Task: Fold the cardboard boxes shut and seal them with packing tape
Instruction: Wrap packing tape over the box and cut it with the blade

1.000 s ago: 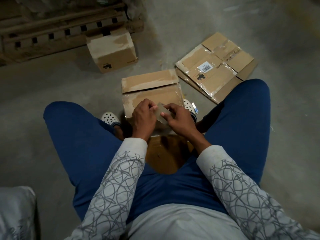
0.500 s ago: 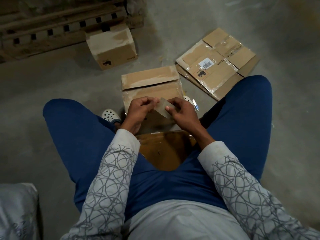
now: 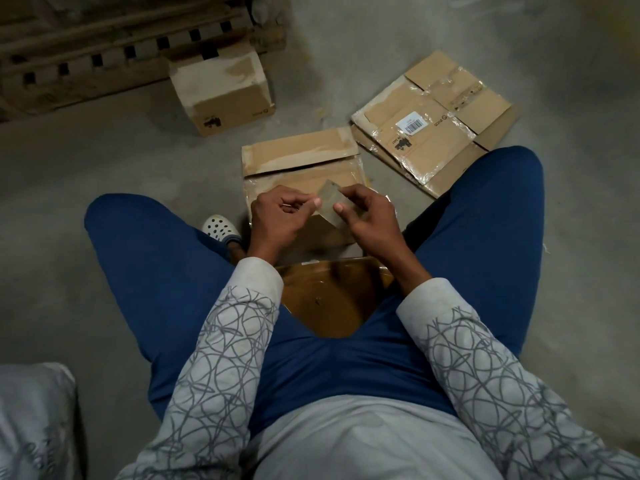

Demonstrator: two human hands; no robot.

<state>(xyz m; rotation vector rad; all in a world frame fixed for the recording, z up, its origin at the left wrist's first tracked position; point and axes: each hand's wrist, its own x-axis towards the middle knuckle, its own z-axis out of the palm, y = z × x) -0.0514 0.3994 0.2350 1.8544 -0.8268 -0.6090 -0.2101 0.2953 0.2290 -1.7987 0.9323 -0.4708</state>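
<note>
**Two hands, one strip of tape**

Both hands are busy with the same small thing. On my feed the left hand (image 3: 277,216) pinches one edge of a short piece of packing tape (image 3: 330,202) between thumb and forefinger, its other fingers curled in. The right hand (image 3: 367,220) pinches the opposite edge, thumb on the face toward the camera, fingers behind. The strip spans the gap between them, translucent and a little tilted.

I judge it nearly weightless, limp and sticky on one side (which side, I cannot tell). It would curl and cling to itself or to skin if either edge went slack. I would hold it as it is held now: by the very ends, taut, touching as little glue as possible.

Directly beneath the hands, between the legs (image 3: 156,258), sits the cardboard box (image 3: 263,188). Its far flap (image 3: 301,154) is folded away from the person, and a glossy near flap (image 3: 329,299) lies toward the lap. Whether the strip touches the box I cannot tell. It looks to be held above it. The board should be light and stiff, bending only at its creases.

Farther out on the concrete floor (image 3: 104,161) lie flattened boxes (image 3: 433,126) to the right. A closed box (image 3: 221,91) stands to the left, near a wooden pallet (image 3: 104,46).
</note>
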